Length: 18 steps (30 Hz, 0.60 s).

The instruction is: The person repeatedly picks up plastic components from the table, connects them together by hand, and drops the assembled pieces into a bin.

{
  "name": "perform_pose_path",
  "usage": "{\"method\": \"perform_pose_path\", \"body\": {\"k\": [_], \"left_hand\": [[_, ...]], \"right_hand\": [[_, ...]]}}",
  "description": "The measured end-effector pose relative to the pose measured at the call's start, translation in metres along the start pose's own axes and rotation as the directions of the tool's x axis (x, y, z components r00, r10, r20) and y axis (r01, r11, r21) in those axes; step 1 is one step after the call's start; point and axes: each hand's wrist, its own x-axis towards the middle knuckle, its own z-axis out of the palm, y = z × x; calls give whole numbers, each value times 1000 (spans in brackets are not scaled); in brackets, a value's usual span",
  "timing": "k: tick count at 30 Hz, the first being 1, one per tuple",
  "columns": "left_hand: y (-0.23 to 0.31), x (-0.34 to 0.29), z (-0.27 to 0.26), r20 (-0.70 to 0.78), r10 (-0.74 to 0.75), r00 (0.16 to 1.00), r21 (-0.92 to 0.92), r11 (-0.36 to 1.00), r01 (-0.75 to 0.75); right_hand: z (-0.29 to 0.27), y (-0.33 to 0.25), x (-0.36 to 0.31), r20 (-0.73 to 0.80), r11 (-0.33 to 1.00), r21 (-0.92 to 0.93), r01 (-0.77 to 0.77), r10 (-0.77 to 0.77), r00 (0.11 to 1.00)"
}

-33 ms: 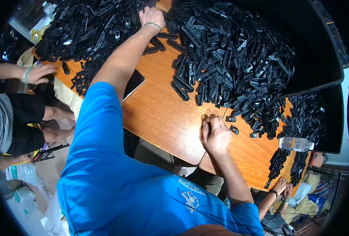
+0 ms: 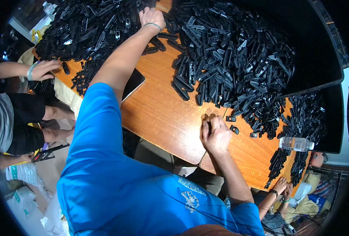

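My left arm stretches to the far side of the table, where my left hand (image 2: 151, 17) is curled closed between two heaps of black plastic pieces. Its fingertips are turned away, so what they hold, if anything, is hidden. Near the front edge rests my right hand (image 2: 217, 137), fingers bent and closed; a dark spot shows between thumb and forefinger, too unclear to name. Just right of it lie small black plastic parts (image 2: 234, 129). Beyond it spreads a big heap of long, narrow black plastic pieces (image 2: 229, 67). Another heap of them (image 2: 91, 29) lies at the far left.
A dark flat tablet-like device (image 2: 134, 84) lies beside my left arm. At right are a clear water bottle (image 2: 295, 144) and large black bins (image 2: 320, 43). Another person's hand (image 2: 44, 70) is at the left table edge; another person's hands (image 2: 282, 187) work at lower right.
At the left, the other person's hand has moved up and right onto the table edge, close to a single black piece. My own hands stay in place.
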Motion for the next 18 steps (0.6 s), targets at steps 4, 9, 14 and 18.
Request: {"method": "perform_pose_path", "body": {"k": [4,9,14,18], "left_hand": [[-5,-11,-10,41,54,998,-66,996,-51],[-12,-31,-13,127,163,978,-144,979,-144],[-4,-56,-28,38,317,948,-196,932,-304],[0,-38,-37,45,182,982,-203,964,-170]], "right_hand": [[1,2,-2,4,1000,-16,-1,1,1000],[1,3,-3,15,1000,-10,0,0,1000],[1,3,-3,23,1000,-15,-10,10,1000],[-1,2,-2,25,1000,-14,-16,16,1000]]}}
